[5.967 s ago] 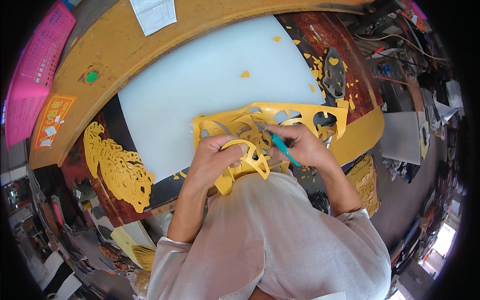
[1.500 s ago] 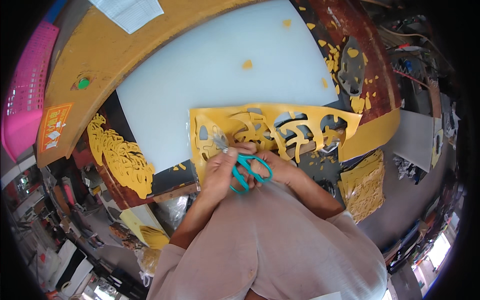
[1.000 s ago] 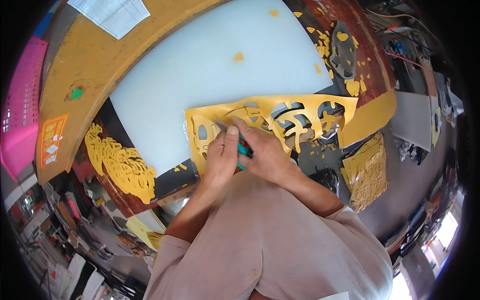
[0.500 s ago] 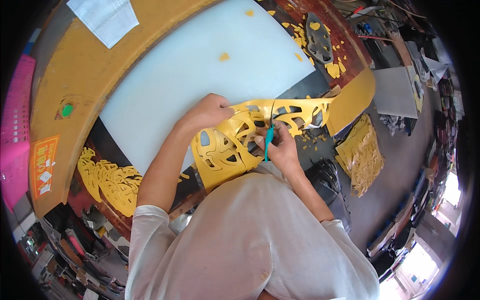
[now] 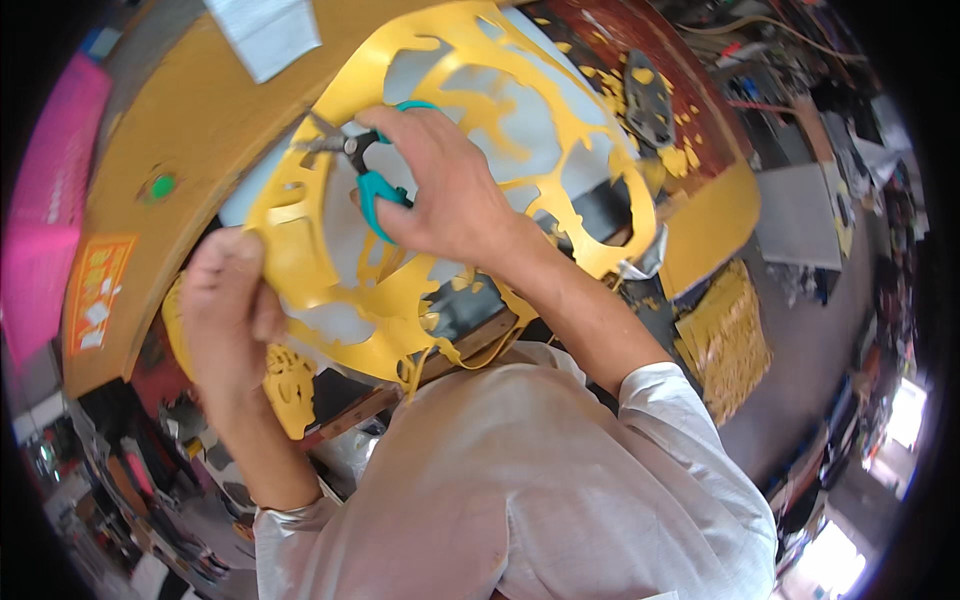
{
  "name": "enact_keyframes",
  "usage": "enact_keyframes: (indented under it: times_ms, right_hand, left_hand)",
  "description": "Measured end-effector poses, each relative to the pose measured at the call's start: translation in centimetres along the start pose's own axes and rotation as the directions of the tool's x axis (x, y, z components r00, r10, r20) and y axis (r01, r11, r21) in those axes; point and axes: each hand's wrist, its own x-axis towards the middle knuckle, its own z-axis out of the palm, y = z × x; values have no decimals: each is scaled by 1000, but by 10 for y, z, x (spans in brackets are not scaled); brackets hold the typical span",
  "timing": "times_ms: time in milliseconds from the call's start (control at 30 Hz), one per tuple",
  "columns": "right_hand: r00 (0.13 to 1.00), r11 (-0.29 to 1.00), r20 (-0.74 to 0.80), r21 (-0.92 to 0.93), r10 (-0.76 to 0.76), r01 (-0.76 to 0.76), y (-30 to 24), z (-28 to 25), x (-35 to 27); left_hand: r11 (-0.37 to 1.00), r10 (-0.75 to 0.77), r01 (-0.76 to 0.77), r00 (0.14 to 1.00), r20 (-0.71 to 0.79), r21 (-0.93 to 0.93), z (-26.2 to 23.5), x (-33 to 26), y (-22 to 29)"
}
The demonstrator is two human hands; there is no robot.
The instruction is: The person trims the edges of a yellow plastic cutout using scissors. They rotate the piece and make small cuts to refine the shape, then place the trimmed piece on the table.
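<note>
A large yellow sheet (image 5: 370,345) full of cut-out openings is lifted and spread above the white board (image 5: 510,165). My left hand (image 5: 230,310), smeared by motion, pinches the sheet's left edge. In my right hand (image 5: 440,185) is a pair of scissors (image 5: 368,190) with teal handles, the fingers through the loops. Their blades stand apart, pointing left over the upper-left band of the sheet; whether they touch it I cannot tell. Part of the sheet is hidden under my right hand and forearm.
Yellow cut-out pieces (image 5: 290,390) lie at the left table edge. A dark sole-shaped plate (image 5: 648,100) sits among yellow scraps at the far right. Below it is a yellow stack (image 5: 725,340). A pink plastic crate (image 5: 55,210) stands far left, and a white paper (image 5: 265,35) lies at the back.
The yellow sheet, bunched near my body before, is now opened out over the board. My left hand moved left and nearer; my right hand swung left and away with the scissors.
</note>
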Motion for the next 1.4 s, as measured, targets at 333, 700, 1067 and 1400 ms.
enact_keyframes:
  times_ms: [333,700,1067,1400]
  right_hand:
    - [697,695,427,194,576,-693,-29,-46,-94]
    - [487,834,778,-86,398,-544,-26,-76,-113]
    - [409,805,803,-141,434,-577,-7,-85,-111]
    - [357,747,798,-167,485,-644,-1,-78,-117]
  left_hand:
    - [841,-352,369,929,118,-397,3,-27,-147]
    - [930,-366,366,931,7,-25,41,-27,-128]
    - [950,-309,308,951,11,54,54,-26,-126]
    - [940,-336,331,940,59,82,46,-21,-126]
